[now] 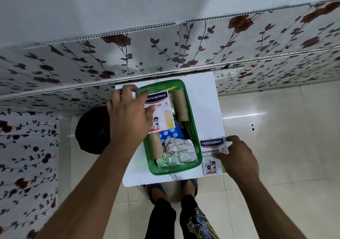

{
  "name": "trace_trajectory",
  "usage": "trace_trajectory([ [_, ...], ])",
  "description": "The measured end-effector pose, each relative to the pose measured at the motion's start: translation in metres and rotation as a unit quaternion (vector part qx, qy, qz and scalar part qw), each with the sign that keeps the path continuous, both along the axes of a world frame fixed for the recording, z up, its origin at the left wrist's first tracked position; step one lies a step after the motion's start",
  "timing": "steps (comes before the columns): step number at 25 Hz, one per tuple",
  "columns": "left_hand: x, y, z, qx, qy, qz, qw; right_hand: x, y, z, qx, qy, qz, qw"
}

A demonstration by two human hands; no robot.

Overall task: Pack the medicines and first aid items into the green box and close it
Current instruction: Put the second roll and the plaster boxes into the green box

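A flower-patterned wall panel [165, 50] was seen behind a small white bench [202, 95], with a glossy tiled floor [276, 128] to the right and a black round object [92, 130] just left of the bench. The green box [192, 128], lid off, was set on the bench, packed with two brown bandage rolls [181, 105], a foil strip [179, 151] and a Hansaplast packet [162, 109]. That packet was pressed by the spread left hand [128, 113]. A second Hansaplast packet [210, 152], just right of the box, was gripped by the right hand [237, 157].
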State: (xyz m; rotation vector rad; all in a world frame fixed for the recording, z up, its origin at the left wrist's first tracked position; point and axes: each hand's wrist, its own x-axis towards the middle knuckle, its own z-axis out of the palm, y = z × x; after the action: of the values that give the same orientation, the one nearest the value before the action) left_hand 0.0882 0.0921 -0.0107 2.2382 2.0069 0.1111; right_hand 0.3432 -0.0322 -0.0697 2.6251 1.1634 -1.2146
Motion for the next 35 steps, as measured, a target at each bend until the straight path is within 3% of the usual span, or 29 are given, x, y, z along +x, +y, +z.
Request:
trace_trajectory([
  [5,-0.013,-0.01,-0.014,-0.044,0.077,-0.063,0.994,0.003,0.003,0.005,0.004,-0.019,-0.009,1.0],
  [9,-0.006,-0.008,-0.015,-0.039,0.063,-0.048,0.996,0.007,0.007,0.025,0.043,-0.022,-0.037,0.998],
  [13,-0.014,-0.01,-0.007,-0.003,-0.046,0.004,0.999,0.017,0.027,0.088,0.192,0.05,-0.147,0.969],
  [15,-0.022,-0.017,-0.007,0.017,-0.132,0.049,0.99,0.007,0.041,0.12,0.26,0.155,-0.18,0.936],
  [17,-0.029,-0.026,-0.009,0.029,-0.195,0.084,0.977,-0.023,0.054,0.13,0.218,0.25,-0.136,0.934],
  [18,-0.031,-0.03,-0.011,0.027,-0.213,0.099,0.972,-0.04,0.057,0.124,0.178,0.255,-0.088,0.946],
  [20,-0.037,-0.04,-0.014,0.011,-0.236,0.122,0.964,-0.071,0.059,0.103,0.116,0.198,0.014,0.973],
  [23,-0.046,-0.053,-0.02,-0.01,-0.26,0.118,0.958,-0.092,0.055,0.086,0.099,0.068,0.124,0.985],
  [26,-0.051,-0.062,-0.022,-0.018,-0.27,0.112,0.956,-0.097,0.043,0.092,0.18,-0.057,0.217,0.958],
  [28,-0.053,-0.065,-0.024,-0.027,-0.277,0.122,0.953,-0.103,0.034,0.088,0.224,-0.076,0.268,0.934],
  [30,-0.054,-0.065,-0.027,-0.04,-0.288,0.13,0.948,-0.112,0.029,0.08,0.199,-0.082,0.325,0.921],
  [32,-0.053,-0.065,-0.03,-0.061,-0.321,0.142,0.934,-0.112,0.027,0.073,0.192,-0.055,0.326,0.924],
  [35,-0.051,-0.062,-0.038,-0.134,-0.364,0.197,0.9,-0.092,0.031,0.075,0.272,-0.009,0.161,0.949],
])
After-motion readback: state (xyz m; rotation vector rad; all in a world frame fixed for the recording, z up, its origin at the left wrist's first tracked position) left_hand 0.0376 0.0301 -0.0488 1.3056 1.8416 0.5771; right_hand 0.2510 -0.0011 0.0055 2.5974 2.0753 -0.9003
